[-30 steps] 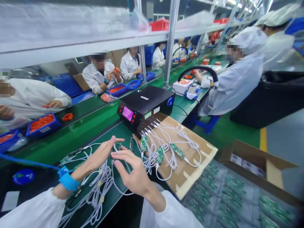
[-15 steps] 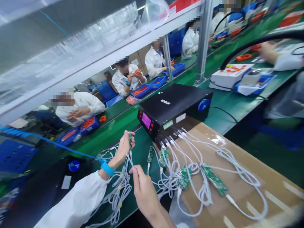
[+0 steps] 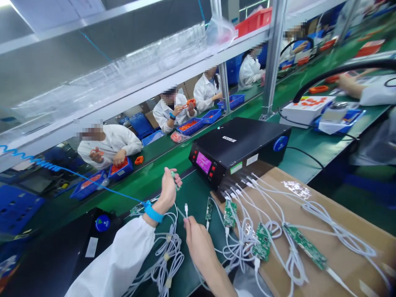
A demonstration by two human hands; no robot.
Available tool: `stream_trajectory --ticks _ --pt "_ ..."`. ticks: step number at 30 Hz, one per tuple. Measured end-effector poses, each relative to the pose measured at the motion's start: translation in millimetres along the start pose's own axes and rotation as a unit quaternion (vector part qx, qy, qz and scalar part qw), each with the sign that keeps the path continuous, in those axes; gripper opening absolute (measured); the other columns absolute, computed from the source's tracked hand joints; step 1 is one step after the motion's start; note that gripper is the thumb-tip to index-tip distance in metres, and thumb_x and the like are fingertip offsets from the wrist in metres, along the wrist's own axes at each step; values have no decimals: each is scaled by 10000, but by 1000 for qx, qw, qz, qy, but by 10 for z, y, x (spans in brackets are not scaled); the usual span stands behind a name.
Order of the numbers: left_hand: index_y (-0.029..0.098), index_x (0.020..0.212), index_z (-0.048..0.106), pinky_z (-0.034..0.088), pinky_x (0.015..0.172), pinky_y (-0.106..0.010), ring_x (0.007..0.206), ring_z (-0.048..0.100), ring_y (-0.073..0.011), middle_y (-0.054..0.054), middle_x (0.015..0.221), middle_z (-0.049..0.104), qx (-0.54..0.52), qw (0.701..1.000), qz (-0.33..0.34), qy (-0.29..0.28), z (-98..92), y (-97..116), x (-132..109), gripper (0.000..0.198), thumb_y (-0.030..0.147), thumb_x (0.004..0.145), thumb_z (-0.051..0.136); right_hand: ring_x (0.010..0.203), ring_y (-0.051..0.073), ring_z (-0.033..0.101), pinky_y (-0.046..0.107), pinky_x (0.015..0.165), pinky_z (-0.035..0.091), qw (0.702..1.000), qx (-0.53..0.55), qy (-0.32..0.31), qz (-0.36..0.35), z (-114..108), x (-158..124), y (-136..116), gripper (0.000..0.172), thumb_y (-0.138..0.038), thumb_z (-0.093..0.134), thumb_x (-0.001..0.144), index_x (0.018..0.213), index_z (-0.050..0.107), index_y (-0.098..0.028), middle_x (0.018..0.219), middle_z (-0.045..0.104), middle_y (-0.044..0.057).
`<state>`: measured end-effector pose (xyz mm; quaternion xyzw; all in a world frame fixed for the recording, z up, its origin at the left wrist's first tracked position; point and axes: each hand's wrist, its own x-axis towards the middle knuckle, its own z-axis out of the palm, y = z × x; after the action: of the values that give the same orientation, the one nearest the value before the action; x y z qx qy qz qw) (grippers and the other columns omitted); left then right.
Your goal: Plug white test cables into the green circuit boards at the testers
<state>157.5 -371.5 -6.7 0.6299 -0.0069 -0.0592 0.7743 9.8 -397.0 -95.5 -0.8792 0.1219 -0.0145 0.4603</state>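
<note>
One small green board [image 3: 173, 175] is gripped in the curled fingers of the left hand [image 3: 168, 189], raised over the green bench [image 3: 192, 194]; most of it is hidden by the hand. A white cable plug [image 3: 186, 208] is held pointing up by the right hand [image 3: 198, 237], its thumb and fingers closed just below; plug and board are apart. The left wrist is circled by a blue strap [image 3: 154, 211], from which a blue cord [image 3: 46, 164] is stretched leftward. Below that hand, the bench is cluttered by bundled white cables [image 3: 167, 258].

To the right, four more green boards [image 3: 262, 242] are joined to white leads [image 3: 238, 249], whose tangle is spread between the right hand and the cardboard [image 3: 349, 264]. Beyond, space is taken up by a black box with a pink screen [image 3: 239, 142]; another black box [image 3: 62, 247] is set at left. The far side is partly screened by a shelf [image 3: 130, 101], under which blue bins [image 3: 124, 173] of orange parts are seen beside people in white coats [image 3: 113, 140].
</note>
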Motion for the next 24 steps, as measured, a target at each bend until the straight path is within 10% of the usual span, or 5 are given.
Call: stream_trajectory --ticks 7,14,20,24 --pt "168 967 538 404 476 -191 520 475 -93 27 684 514 45 994 -62 -76 -16 8 -6 316 470 1038 598 924 315 788 326 694 508 986 -143 79 8 -19 -77 -37 341 -252 469 1093 1315 609 -34 978 787 218" --pt "179 967 594 359 437 -170 479 477 -76 57 650 506 149 964 -85 -202 6 -117 -359 182 317 962 714 1001 353 686 433 836 510 912 -236 336 -4 -822 -365 280 294 -360 518 1061 1096 711 -141 1055 744 200" --pt "171 995 603 345 464 -176 508 483 -71 49 680 511 264 914 -65 -303 183 -183 -506 161 331 1008 617 974 307 701 367 799 483 949 -241 190 65 -1184 -240 441 212 -192 538 1030 1019 744 -142 964 761 167" --pt "171 1039 615 378 505 -198 547 495 -90 41 692 531 275 899 -43 -340 319 -171 -597 291 446 965 671 912 239 695 345 811 501 972 -69 226 -7 -1451 -390 526 214 -214 545 1019 1011 757 -189 995 781 100"
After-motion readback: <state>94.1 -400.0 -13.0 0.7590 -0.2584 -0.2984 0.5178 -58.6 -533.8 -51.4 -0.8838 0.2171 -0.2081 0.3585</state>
